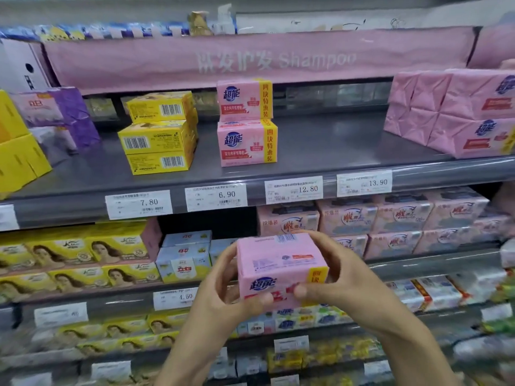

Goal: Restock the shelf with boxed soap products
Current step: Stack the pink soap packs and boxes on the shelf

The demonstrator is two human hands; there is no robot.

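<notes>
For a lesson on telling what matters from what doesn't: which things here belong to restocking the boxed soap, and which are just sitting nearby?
Part of the job:
- pink soap box, gripped by the left hand and right hand
- stack of matching pink boxes
- upper shelf, which has bare space beside that stack

Just nearby:
- yellow boxes
- purple packs
- price tags
- pink banner

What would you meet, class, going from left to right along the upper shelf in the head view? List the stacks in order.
purple packs → stack of three yellow boxes → stack of two pink soap boxes → bare stretch of shelf → large pink wrapped packs
</notes>
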